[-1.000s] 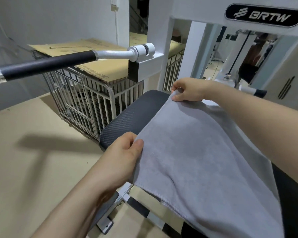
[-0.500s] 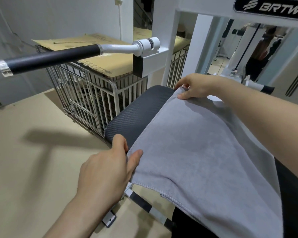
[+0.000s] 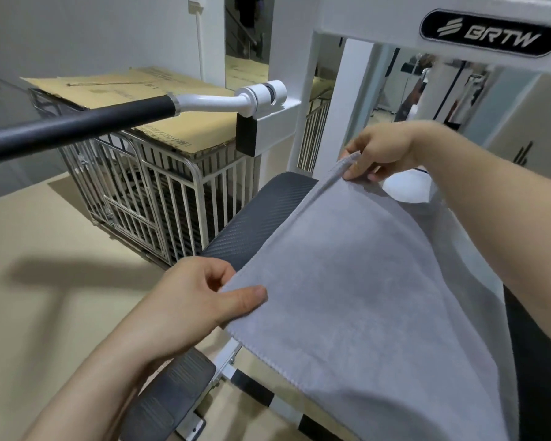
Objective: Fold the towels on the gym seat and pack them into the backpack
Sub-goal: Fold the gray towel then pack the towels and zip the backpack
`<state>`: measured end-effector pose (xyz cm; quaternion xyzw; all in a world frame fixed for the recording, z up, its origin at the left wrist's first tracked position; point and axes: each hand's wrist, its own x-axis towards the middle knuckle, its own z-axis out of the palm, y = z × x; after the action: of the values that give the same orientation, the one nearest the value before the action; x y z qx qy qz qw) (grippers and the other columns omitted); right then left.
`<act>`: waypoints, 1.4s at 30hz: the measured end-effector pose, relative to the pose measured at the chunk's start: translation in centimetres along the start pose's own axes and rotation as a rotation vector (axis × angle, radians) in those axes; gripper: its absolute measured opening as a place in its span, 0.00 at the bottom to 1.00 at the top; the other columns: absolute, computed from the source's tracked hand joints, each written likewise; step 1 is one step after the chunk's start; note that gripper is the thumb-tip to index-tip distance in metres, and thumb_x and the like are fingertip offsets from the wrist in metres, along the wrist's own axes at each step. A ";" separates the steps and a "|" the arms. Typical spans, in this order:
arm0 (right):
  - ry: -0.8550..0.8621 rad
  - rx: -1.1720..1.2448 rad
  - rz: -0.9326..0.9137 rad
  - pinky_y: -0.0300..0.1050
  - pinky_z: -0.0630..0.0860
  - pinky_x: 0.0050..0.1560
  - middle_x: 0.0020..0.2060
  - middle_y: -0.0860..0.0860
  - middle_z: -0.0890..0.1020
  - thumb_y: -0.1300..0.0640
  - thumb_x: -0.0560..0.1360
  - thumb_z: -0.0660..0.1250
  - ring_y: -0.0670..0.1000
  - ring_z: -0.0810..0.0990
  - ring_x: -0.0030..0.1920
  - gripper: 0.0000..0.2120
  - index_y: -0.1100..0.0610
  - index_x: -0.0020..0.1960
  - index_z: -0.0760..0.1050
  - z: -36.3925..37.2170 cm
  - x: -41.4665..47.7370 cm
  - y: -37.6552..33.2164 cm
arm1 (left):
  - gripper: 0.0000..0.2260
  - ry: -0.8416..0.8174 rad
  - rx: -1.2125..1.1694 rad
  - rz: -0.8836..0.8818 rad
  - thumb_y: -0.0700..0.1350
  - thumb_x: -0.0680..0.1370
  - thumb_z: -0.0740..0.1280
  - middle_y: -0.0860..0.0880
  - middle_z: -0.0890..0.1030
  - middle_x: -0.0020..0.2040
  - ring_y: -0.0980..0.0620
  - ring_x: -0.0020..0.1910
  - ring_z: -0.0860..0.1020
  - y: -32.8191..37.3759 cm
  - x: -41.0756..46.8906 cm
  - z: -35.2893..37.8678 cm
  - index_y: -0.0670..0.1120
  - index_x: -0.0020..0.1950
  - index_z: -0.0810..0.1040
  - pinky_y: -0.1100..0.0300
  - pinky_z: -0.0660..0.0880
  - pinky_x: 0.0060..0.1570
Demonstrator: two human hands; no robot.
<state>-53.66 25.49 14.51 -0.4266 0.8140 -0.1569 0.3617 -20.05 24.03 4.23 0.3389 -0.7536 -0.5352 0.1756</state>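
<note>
While the white gym machine stands over everything, a grey towel lies spread across its black seat, with the near edge hanging off the front. The left hand pinches the near corner between thumb and curled fingers. The right hand pinches the far corner, held just above the seat.

Your black padded gym seat had the grey towel draped over most of it, only a textured strip showed.
</note>
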 end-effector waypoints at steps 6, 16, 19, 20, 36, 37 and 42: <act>0.217 0.530 -0.042 0.45 0.82 0.37 0.33 0.54 0.74 0.70 0.77 0.62 0.49 0.75 0.32 0.06 0.60 0.45 0.73 -2.9 -1.9 2.1 | 0.06 0.188 0.000 0.100 0.44 0.71 0.75 0.51 0.82 0.35 0.51 0.33 0.78 2.5 8.1 -3.4 0.47 0.39 0.79 0.58 0.73 0.32; 1.783 0.473 -0.528 0.36 0.65 0.39 0.33 0.44 0.66 0.64 0.68 0.60 0.40 0.65 0.33 0.11 0.48 0.37 0.63 -3.7 -8.5 1.7 | 0.08 0.430 -0.143 0.793 0.41 0.73 0.66 0.55 0.81 0.41 0.57 0.40 0.79 15.7 20.1 -2.2 0.51 0.47 0.81 0.67 0.75 0.41; 1.783 0.401 -0.422 0.32 0.64 0.36 0.32 0.44 0.67 0.66 0.68 0.60 0.37 0.66 0.30 0.12 0.50 0.36 0.65 -0.3 -12.1 2.9 | 0.08 0.279 -0.131 0.852 0.40 0.74 0.68 0.55 0.81 0.42 0.57 0.42 0.79 15.0 19.9 -2.4 0.53 0.47 0.81 0.64 0.76 0.46; 1.708 0.349 -0.355 0.30 0.64 0.35 0.32 0.44 0.69 0.68 0.69 0.61 0.36 0.67 0.30 0.11 0.52 0.37 0.68 1.4 -12.9 3.8 | 0.10 0.212 -0.089 0.809 0.38 0.74 0.68 0.55 0.82 0.42 0.56 0.42 0.80 13.6 19.5 -2.3 0.53 0.47 0.81 0.63 0.77 0.46; 0.968 -0.690 0.061 0.52 0.74 0.29 0.39 0.54 0.76 0.67 0.64 0.59 0.59 0.75 0.41 0.05 0.58 0.37 0.69 18.9 -19.0 11.2 | 0.12 -0.180 0.480 0.831 0.37 0.64 0.79 0.54 0.81 0.40 0.58 0.43 0.77 0.4 11.9 -3.1 0.54 0.38 0.85 0.60 0.73 0.46; 0.935 -0.699 0.088 0.52 0.73 0.28 0.38 0.53 0.74 0.67 0.65 0.59 0.58 0.73 0.40 0.06 0.57 0.35 0.67 18.9 -18.9 10.9 | 0.13 -0.229 0.483 0.827 0.36 0.65 0.79 0.56 0.82 0.42 0.59 0.41 0.78 0.5 11.9 -3.1 0.55 0.38 0.84 0.60 0.73 0.46; 0.626 -0.441 0.249 0.46 0.71 0.39 0.35 0.47 0.73 0.73 0.62 0.60 0.49 0.73 0.39 0.16 0.51 0.31 0.67 17.2 -21.2 8.7 | 0.15 -0.631 0.404 0.681 0.35 0.68 0.77 0.54 0.83 0.39 0.57 0.41 0.81 1.4 11.3 -4.1 0.57 0.40 0.86 0.61 0.75 0.45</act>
<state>-38.28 48.63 7.41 -0.3237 0.9444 -0.0557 0.0121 -25.94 13.66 5.93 -0.0772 -0.9263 -0.3672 0.0347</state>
